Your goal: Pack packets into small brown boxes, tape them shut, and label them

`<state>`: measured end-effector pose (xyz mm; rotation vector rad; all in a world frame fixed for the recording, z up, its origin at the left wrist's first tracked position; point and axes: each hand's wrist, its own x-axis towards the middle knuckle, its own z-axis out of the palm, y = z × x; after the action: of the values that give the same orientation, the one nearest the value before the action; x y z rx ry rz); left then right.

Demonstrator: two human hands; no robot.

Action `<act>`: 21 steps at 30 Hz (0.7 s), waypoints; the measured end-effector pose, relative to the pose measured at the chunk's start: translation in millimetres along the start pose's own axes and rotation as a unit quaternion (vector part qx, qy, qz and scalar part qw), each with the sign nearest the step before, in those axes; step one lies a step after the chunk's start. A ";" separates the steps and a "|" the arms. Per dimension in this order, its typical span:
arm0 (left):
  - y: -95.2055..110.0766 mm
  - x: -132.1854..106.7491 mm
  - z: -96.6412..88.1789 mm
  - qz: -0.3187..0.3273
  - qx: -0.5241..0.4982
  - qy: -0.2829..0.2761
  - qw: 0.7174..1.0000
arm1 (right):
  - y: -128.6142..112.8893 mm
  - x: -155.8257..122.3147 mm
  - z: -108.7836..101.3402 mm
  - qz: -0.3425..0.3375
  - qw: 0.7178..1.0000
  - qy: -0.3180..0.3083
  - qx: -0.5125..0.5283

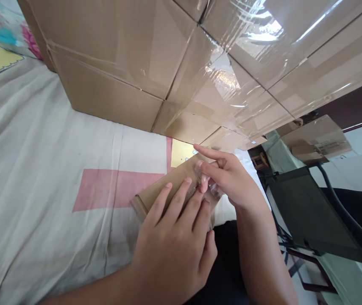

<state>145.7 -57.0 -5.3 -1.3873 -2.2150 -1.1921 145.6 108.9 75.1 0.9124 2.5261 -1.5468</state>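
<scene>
A small flat brown cardboard packet (165, 188) lies at the near edge of a table covered by a white cloth (41, 178). My left hand (174, 245) rests flat on it, fingers stretched out and pressing it down. My right hand (228, 178) is at the packet's right end, thumb and fingers pinched on a strip of clear tape (211, 188) there, index finger pointing left.
A large stack of taped cardboard boxes (174, 55) fills the back of the table. The cloth bears a pink band (111, 188) and a yellow card (181, 152) peeks out. A dark folding chair (311, 212) stands to the right, beyond the edge.
</scene>
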 end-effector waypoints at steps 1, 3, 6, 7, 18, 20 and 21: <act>-0.2 -0.1 0.0 0.000 -0.001 0.000 1.000 | 0.3 0.0 -0.8 -0.001 1.000 -0.005 0.009; -0.6 -0.3 0.0 0.000 -0.004 0.000 1.000 | 1.3 0.3 -3.4 -0.002 0.999 -0.017 0.031; -0.9 -0.5 -0.1 -0.001 -0.008 0.000 1.000 | 2.3 0.8 -7.2 0.002 0.998 -0.035 0.053; -0.9 -0.5 -0.3 -0.001 -0.009 0.000 1.000 | 2.4 0.7 -7.7 0.005 0.998 -0.039 0.055; -1.1 -1.3 -1.1 0.001 -0.012 -0.001 1.000 | 9.9 1.0 -11.9 -0.042 0.992 -0.058 0.103; -1.1 -1.9 -1.0 -0.001 -0.011 -0.001 1.000 | 10.5 -0.3 -13.9 -0.055 0.990 -0.071 0.108; -1.0 -2.2 -1.0 -0.001 -0.012 -0.002 1.000 | 10.3 -1.0 -14.6 -0.061 0.989 -0.075 0.110</act>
<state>145.8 -59.4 -6.5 -1.3989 -2.2122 -1.2209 155.4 123.9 74.4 0.6408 2.3834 -1.8815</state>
